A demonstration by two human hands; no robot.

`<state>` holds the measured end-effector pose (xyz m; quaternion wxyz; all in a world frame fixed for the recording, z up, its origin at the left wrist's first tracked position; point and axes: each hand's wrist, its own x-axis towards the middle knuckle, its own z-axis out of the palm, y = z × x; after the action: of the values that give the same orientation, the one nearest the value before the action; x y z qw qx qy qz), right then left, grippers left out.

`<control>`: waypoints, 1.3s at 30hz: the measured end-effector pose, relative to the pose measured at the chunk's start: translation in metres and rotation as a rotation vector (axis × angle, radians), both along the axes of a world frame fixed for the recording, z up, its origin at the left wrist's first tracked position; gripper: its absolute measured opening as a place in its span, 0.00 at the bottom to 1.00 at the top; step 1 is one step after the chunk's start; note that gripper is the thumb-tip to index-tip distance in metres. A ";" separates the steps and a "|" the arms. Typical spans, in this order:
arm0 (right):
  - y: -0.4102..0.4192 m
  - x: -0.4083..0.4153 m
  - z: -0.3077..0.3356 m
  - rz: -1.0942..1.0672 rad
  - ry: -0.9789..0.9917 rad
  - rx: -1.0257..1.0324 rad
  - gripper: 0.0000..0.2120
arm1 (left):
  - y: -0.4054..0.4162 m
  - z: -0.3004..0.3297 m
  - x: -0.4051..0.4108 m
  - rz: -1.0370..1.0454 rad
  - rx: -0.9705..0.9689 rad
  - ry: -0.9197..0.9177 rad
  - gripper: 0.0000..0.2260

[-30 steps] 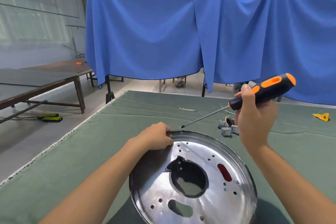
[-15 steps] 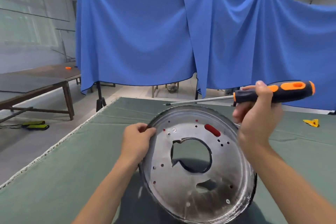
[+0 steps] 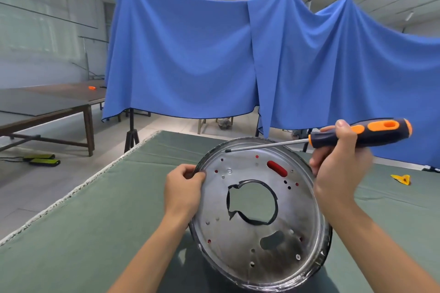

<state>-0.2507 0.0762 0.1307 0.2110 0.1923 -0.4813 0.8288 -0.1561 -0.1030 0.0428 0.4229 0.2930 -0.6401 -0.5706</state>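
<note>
A round shiny metal plate with a large centre hole, several small holes and a red slot stands tilted up on its lower edge over the green table cover. My left hand grips its left rim. My right hand holds a black and orange screwdriver by the handle, level, above the plate's top right. The steel shaft points left, and its tip is over the plate's upper rim.
A small yellow object lies on the cover at the far right. Blue cloth hangs behind the table. A brown table stands at the left, with green and black items on the floor beneath it.
My left hand has tipped the plate from lying flat up onto its edge. My right hand has swung the screwdriver from pointing down-left to level.
</note>
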 end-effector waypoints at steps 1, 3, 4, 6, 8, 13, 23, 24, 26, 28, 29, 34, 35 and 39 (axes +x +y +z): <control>0.000 0.000 0.001 -0.008 0.006 0.003 0.16 | 0.000 0.000 0.000 0.000 0.007 0.009 0.04; 0.000 0.001 0.002 -0.025 0.021 0.005 0.16 | 0.001 0.001 0.001 -0.001 0.000 0.023 0.04; 0.000 0.002 0.002 -0.030 0.033 0.007 0.16 | 0.002 0.001 0.001 0.000 -0.011 0.024 0.04; -0.001 0.003 0.004 -0.035 0.054 0.012 0.16 | 0.003 0.002 0.001 0.000 -0.033 0.019 0.04; -0.001 0.003 0.006 -0.039 0.065 0.012 0.15 | 0.003 0.003 0.002 -0.002 -0.044 0.018 0.04; -0.003 0.007 0.008 -0.050 0.096 0.022 0.15 | 0.002 0.002 0.005 -0.009 -0.058 0.030 0.04; -0.002 0.011 0.010 -0.077 0.130 0.043 0.14 | 0.003 0.002 0.007 -0.049 -0.053 0.092 0.05; -0.001 0.012 0.011 -0.077 0.134 0.044 0.14 | 0.003 0.001 0.007 -0.051 -0.051 0.093 0.05; -0.001 0.012 0.011 -0.078 0.137 0.041 0.14 | 0.003 0.001 0.007 -0.056 -0.042 0.098 0.05; 0.000 0.013 0.012 -0.079 0.135 0.040 0.14 | 0.003 0.000 0.006 -0.057 -0.027 0.101 0.05; 0.001 0.013 0.012 -0.078 0.135 0.041 0.14 | 0.003 0.000 0.006 -0.057 -0.021 0.101 0.05; 0.001 0.015 0.012 -0.076 0.150 0.054 0.14 | 0.002 -0.001 0.006 -0.055 -0.016 0.106 0.04; 0.001 0.015 0.012 -0.076 0.152 0.057 0.14 | 0.002 -0.001 0.006 -0.054 -0.014 0.107 0.04; 0.000 0.016 0.011 -0.071 0.150 0.072 0.14 | 0.002 0.000 0.006 -0.052 -0.013 0.103 0.04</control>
<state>-0.2346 0.0763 0.1416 0.2684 0.2442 -0.5002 0.7862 -0.1501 -0.1010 0.0424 0.4422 0.2434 -0.6286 -0.5917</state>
